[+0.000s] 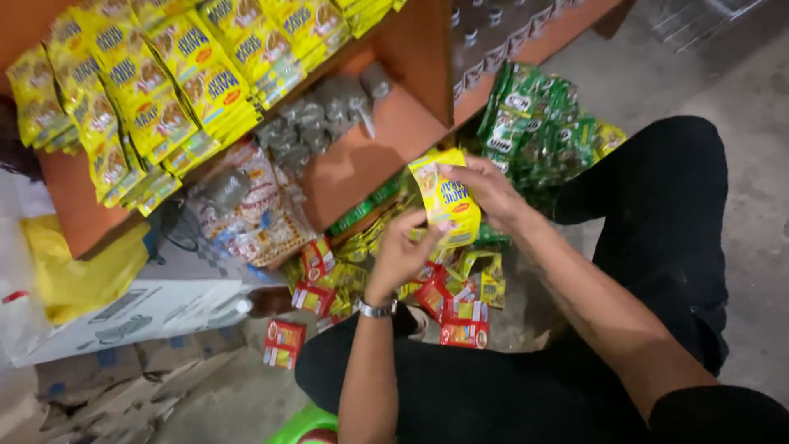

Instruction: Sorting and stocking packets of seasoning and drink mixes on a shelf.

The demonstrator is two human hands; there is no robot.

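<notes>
The right hand (pixel 485 187) pinches the top of a yellow packet (pixel 448 200). The left hand (pixel 403 251) curls its fingers on the bottom edge. It would help to keep it flat, clear of the red packets (pixel 460 316) below.

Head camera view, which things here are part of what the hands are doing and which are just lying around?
In hand:
- yellow plastic sachet strip, held by right hand and left hand
- pile of red and yellow small packets on the floor beneath
- yellow sachets hanging on the orange shelf

Lying about:
- green sachets
- white cardboard box
- yellow plastic bag
</notes>
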